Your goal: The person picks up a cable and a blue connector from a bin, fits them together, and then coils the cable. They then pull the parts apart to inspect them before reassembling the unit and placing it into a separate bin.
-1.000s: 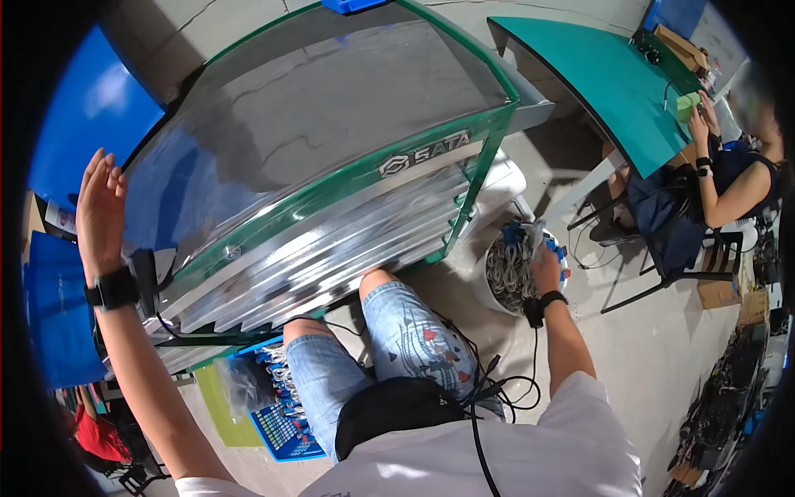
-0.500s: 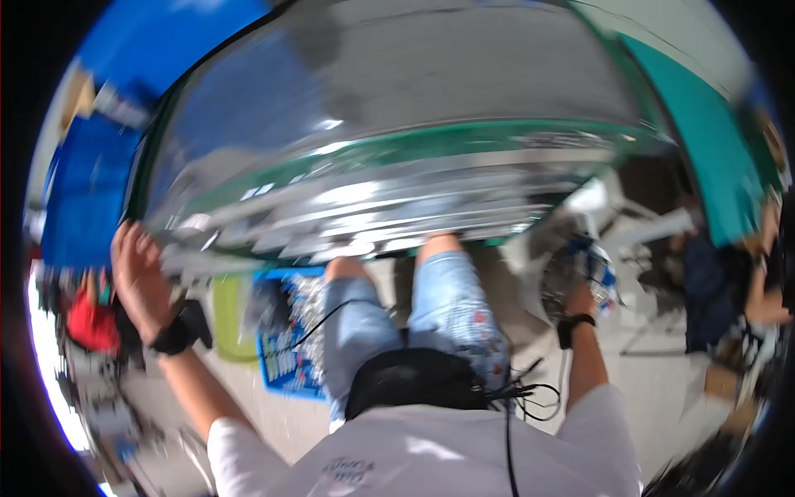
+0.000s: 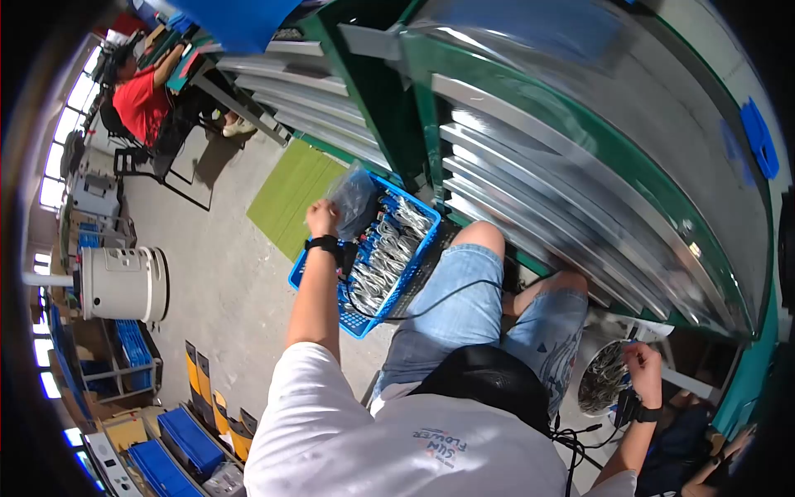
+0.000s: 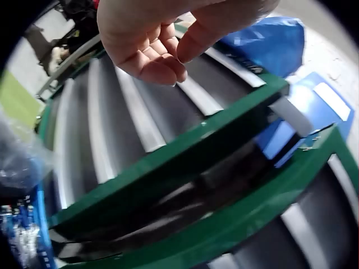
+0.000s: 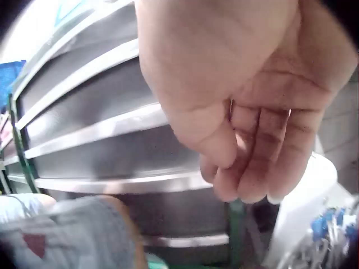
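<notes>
My left hand (image 3: 323, 218) hangs in the air beside a clear plastic bag (image 3: 354, 203), its fingers loosely bent with nothing in them. The bag lies over the far end of a blue plastic basket (image 3: 436, 217). Bundles of grey cables (image 3: 383, 261) with blue ends fill that basket. On the other side, my right hand (image 3: 644, 369) is above a white bucket (image 5: 305, 196), fingers loosely curled and holding nothing. More grey cables (image 3: 603, 383) with blue connectors (image 5: 331, 221) lie in the bucket.
A green metal cabinet with silver drawers (image 3: 530, 199) stands before my knees. Beyond the basket lies a green mat (image 3: 294, 190). A person in red (image 3: 145, 103) sits at the far left. A black cord (image 3: 455, 298) crosses my leg.
The head view has swung left. My left hand has moved from the cabinet's side to over the basket. My right hand has risen from the cables in the bucket.
</notes>
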Demonstrator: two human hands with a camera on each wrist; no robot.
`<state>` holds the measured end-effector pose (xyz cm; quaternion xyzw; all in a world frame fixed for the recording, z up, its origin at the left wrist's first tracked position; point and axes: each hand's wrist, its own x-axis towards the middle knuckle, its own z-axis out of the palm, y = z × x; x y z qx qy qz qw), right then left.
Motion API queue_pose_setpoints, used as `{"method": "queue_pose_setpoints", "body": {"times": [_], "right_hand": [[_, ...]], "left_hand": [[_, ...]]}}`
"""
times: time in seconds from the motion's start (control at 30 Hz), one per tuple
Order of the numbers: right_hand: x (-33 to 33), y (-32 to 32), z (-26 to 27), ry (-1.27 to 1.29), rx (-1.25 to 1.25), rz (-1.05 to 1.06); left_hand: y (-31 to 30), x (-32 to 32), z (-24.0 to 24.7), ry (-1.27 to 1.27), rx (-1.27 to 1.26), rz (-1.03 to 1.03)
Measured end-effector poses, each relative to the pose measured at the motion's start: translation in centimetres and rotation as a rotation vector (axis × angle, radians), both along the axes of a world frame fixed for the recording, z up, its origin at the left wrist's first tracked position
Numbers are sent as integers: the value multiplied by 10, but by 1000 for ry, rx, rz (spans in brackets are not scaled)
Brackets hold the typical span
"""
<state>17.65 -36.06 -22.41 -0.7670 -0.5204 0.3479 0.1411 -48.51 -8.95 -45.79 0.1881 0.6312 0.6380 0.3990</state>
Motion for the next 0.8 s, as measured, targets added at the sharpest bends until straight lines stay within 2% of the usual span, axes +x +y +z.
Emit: {"method": "queue_pose_setpoints", "body": {"times": [0.03, 0.07, 0.1, 0.13, 0.17, 0.23, 0.27, 0.33, 0.37, 0.43, 0.47, 0.57, 0.6, 0.63, 0.7, 0.73, 0.77, 0.8], "right_hand": [[-23, 16, 15, -15, -6, 13], [-44, 31, 27, -1, 57, 114], [-65, 46, 38, 17, 115, 216], [-84, 60, 48, 25, 114, 259], [-102, 73, 55, 15, 106, 272], [-133, 97, 66, 4, 100, 383], [-146, 108, 69, -5, 93, 407], [-163, 124, 67, -27, 89, 464], [-170, 132, 66, -40, 96, 513], [-182, 149, 66, -62, 70, 549], [-190, 156, 69, -72, 43, 556], [-211, 172, 68, -107, 11, 543], [-216, 176, 68, -111, -4, 541], [-219, 181, 68, -115, -19, 539], [-224, 188, 65, -121, -41, 547], [-226, 191, 63, -119, -39, 562], [-228, 194, 61, -116, -37, 579], [-229, 195, 59, -115, -41, 579]], "left_hand": [[-11, 1, -24, -1, -68, 51], [-24, -4, -52, 11, -173, 52], [-29, -40, -156, 178, -261, 125], [-46, -39, -160, 718, -692, -369], [-63, -37, -162, 1371, -927, -809], [-103, -57, -287, 1200, -773, -669], [-111, -46, -281, 1015, -816, -634], [-122, -20, -279, 383, -782, -336], [-123, -11, -281, 218, -767, -256], [-119, 3, -284, 121, -780, -279], [-117, 8, -284, 170, -792, -359], [-114, 19, -318, 158, -795, -445], [-110, 22, -310, 96, -844, -459], [-111, 28, -321, 86, -848, -462], [-109, 38, -330, 108, -927, -406], [-102, 44, -297, 85, -900, -355], [-103, 45, -301, 82, -904, -358], [-105, 46, -308, 31, -850, -224]]}}
